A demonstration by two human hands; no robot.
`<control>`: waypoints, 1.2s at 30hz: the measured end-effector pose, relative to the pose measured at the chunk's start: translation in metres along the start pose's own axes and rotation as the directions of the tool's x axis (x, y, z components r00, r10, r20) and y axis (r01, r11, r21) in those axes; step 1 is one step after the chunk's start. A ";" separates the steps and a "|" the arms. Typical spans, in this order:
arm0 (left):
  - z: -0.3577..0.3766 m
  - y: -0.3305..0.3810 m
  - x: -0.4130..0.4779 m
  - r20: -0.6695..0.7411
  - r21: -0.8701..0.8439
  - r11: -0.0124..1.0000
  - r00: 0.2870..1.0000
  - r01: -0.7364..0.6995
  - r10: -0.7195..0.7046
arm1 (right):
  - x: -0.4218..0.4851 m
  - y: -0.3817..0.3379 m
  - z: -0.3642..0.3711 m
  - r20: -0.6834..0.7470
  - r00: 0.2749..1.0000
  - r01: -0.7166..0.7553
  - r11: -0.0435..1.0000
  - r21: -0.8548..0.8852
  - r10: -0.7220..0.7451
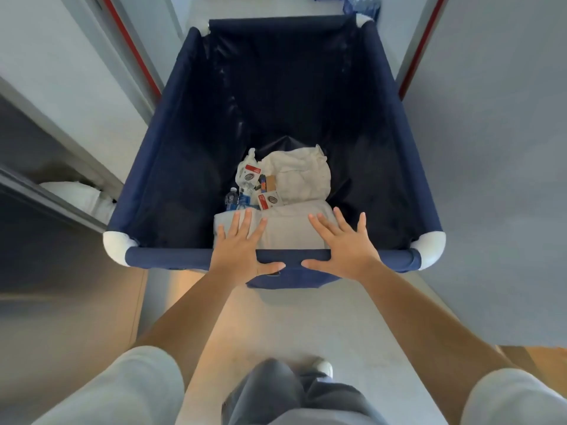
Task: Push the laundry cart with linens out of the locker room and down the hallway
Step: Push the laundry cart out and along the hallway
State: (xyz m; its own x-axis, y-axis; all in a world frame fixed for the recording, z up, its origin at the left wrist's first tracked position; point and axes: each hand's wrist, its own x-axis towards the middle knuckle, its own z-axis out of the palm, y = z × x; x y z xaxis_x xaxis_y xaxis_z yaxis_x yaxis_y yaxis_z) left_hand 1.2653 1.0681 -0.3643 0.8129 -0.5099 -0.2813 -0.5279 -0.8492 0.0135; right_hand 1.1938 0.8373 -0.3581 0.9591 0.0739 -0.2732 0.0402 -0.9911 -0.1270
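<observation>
Since laundry cart (159, 154) holds few linens (302, 176), likely light; soft-sided, so push stiff near rail (165, 258). Left hand (242, 251), right hand (348, 250): fingers straight, pressing rail.

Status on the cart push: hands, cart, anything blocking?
Left hand and right hand open, flat on near rail of laundry cart. Linens low inside. Door frame close both sides; bottle pack on floor ahead.
</observation>
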 end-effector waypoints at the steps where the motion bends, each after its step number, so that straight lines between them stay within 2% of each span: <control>1: -0.003 -0.003 0.013 0.002 0.003 1.000 1.000 0.000 0.000 | 0.012 0.006 -0.003 -0.005 1.000 -0.001 1.000 0.003 0.001; 5: -0.018 -0.014 0.066 0.011 -0.004 1.000 1.000 -0.009 0.009 | 0.061 0.028 -0.019 -0.015 1.000 0.009 1.000 -0.009 -0.009; 11: -0.038 -0.031 0.144 -0.054 -0.018 0.999 0.998 -0.033 0.032 | 0.135 0.060 -0.042 -0.053 0.999 -0.011 0.997 -0.071 0.007; 23: -0.081 -0.065 0.289 -0.062 -0.059 0.997 0.997 -0.054 0.050 | 0.273 0.112 -0.092 -0.034 0.997 -0.065 0.994 -0.089 0.062; 36: -0.124 -0.102 0.442 -0.083 -0.058 0.998 0.997 -0.002 -0.003 | 0.426 0.174 -0.139 -0.069 0.998 -0.004 0.993 -0.115 -0.004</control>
State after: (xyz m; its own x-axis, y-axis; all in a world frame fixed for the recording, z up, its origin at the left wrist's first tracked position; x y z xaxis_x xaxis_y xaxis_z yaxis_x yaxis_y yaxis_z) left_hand 1.7095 0.9125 -0.3709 0.8321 -0.5171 -0.2006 -0.5143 -0.8548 0.0699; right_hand 1.6483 0.6804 -0.3638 0.9761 0.0695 -0.2059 0.0678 -0.9976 -0.0156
